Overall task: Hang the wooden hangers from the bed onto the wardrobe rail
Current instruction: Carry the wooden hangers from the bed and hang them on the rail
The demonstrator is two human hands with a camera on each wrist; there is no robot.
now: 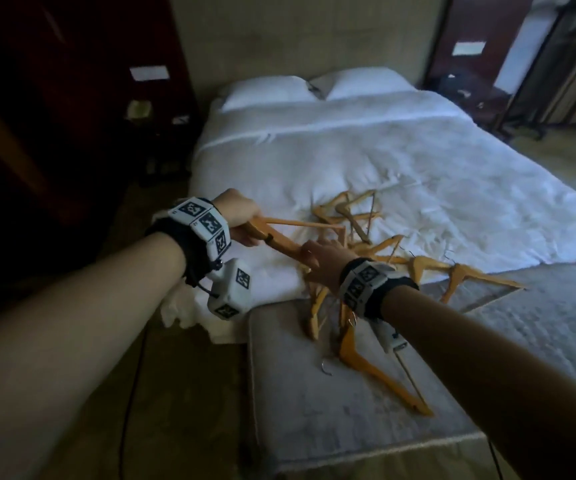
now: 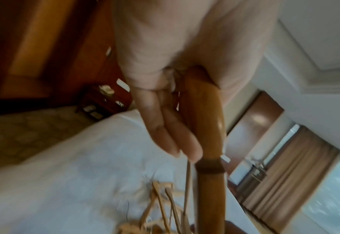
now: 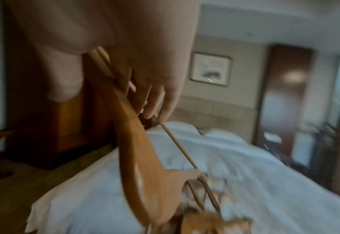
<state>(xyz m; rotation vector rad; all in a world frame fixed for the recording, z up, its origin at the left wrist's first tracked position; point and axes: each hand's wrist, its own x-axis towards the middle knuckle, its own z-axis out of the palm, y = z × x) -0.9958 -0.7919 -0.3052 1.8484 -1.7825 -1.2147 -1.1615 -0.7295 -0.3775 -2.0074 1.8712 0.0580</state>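
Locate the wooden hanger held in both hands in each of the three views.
Head: the held hanger is left of centre, between both hands.
Left wrist: the held hanger runs down the centre, beside the fingers.
Right wrist: the held hanger curves down the centre.
Shared landmark: white bed.

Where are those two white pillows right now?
In the head view the two white pillows lie side by side at the far end of the bed, against the wall, well beyond the pile of wooden hangers.
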